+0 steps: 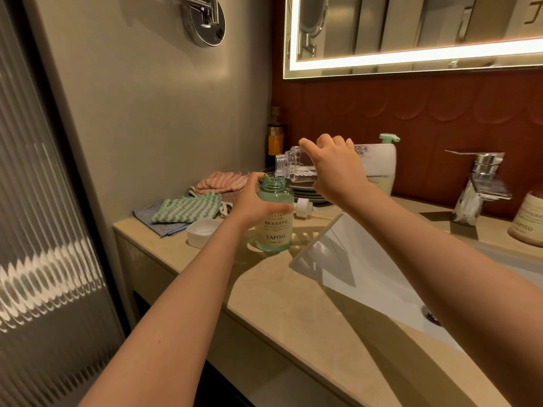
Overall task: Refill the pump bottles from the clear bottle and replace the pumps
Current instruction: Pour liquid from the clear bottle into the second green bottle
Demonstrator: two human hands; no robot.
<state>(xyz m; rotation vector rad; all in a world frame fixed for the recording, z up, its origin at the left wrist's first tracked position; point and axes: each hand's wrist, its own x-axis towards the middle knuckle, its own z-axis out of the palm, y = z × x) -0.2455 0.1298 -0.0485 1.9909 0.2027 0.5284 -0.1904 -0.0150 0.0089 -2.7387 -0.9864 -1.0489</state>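
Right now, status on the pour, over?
Left hand grips green bottle, upright on counter. Right hand tips clear bottle over its open neck. Pump lies behind; nothing blocking.

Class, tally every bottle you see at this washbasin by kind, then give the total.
Labelled soap bottles: 3 (open green bottle, green-pump bottle, right-edge bottle)
Refill bottles: 1 (clear bottle, tipped over the green one)
Other: 1 (dark bottle in the corner)
Total: 5
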